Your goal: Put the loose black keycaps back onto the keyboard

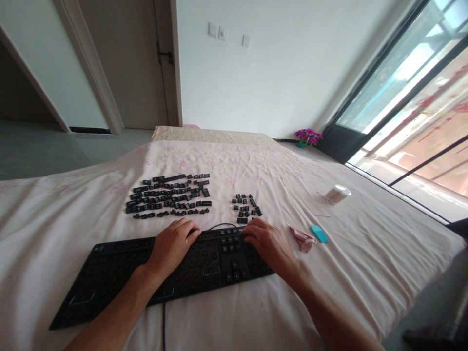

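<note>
A black keyboard point(120, 273) lies slanted on the pink cloth. Most of its left and middle part is bare of keycaps, showing small round key posts; keycaps still sit on the arrow and navigation block. My left hand point(175, 243) rests across the keyboard's far edge, fingers curled over it and thumb toward the middle. My right hand point(268, 241) bends its fingers over the top of the right end, covering part of the number pad. Beyond the keyboard lie loose black keycaps point(179, 192) in rough rows, with a smaller group of keycaps point(246, 207) farther right.
To the right are a crumpled pink cloth point(302, 239), a turquoise flat piece point(319, 234), a cotton swab point(322, 215) and a white-topped clear container point(338, 194). A cable point(164, 321) runs toward me from under the keyboard. Purple flowers point(308, 136) stand by the window.
</note>
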A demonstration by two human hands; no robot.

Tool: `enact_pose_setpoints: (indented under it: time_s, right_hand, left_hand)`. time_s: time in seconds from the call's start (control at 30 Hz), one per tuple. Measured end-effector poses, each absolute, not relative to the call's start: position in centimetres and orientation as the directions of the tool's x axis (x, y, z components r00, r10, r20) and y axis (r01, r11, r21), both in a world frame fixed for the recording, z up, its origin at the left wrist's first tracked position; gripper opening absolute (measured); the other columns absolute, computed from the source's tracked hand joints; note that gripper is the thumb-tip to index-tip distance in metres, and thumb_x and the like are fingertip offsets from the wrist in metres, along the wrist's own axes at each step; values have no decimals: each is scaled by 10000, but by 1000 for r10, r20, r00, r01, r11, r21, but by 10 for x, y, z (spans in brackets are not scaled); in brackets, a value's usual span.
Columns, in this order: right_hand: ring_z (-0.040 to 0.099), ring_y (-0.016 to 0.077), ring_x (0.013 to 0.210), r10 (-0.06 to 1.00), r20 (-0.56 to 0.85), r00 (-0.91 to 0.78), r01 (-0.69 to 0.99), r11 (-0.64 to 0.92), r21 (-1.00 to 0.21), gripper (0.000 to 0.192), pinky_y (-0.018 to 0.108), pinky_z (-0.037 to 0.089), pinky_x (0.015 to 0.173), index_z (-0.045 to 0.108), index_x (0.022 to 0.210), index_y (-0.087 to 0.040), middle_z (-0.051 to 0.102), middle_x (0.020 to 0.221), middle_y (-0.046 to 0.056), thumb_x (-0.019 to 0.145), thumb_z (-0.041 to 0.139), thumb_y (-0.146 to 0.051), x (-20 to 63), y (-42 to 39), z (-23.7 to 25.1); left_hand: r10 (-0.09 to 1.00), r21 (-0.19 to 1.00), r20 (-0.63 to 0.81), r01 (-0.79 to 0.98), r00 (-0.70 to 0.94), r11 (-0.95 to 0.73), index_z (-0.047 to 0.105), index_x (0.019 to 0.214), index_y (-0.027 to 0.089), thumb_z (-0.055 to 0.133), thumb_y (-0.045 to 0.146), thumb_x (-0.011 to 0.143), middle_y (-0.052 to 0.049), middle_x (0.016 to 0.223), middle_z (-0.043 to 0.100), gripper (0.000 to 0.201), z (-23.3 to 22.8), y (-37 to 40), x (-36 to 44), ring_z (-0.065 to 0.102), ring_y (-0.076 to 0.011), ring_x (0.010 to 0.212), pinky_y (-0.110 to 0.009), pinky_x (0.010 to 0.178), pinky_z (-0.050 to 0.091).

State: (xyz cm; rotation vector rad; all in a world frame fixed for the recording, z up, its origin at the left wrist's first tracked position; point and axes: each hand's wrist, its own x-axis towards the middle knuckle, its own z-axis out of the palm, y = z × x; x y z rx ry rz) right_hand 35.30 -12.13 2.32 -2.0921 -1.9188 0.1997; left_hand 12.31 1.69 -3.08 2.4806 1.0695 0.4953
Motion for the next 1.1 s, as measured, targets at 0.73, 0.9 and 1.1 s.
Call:
enact_pose_setpoints:
  time_s: [0.73, 0.9, 1.1]
  right_hand:
    - [616, 122, 879, 927, 373, 45, 868, 148, -474, 187, 217, 462, 753, 710, 1003, -302, 646, 970, -18, 850, 642, -217, 289, -92, 49]
    - [617, 123, 870, 921, 388, 41, 863, 163, -479, 191, 218, 461, 745, 711, 1006, -306, 645, 976, -10, 860, 627, -216, 289, -91, 49]
    - [610, 133, 871, 933, 360, 13, 883, 158, -443, 209, 223, 455, 734, 708, 1033, -319, 646, 951, -8, 872, 616, -222, 286, -93, 55]
  left_hand:
    - [621, 792, -327, -152, 712, 591, 698, 913, 125, 789, 398, 675, -33, 812, 679, 374, -9, -9, 137, 616, -73, 653, -151, 549, 439]
    - [621, 780, -329, -166, 711, 604, 695, 911, 118, 792, 391, 675, -36, 807, 679, 374, -8, -10, 138, 622, -74, 648, -142, 525, 445]
    - [633, 782, -318, -182, 706, 596, 689, 900, 110, 794, 393, 672, -37, 789, 677, 379, -9, -10, 138, 629, -82, 651, -148, 537, 458]
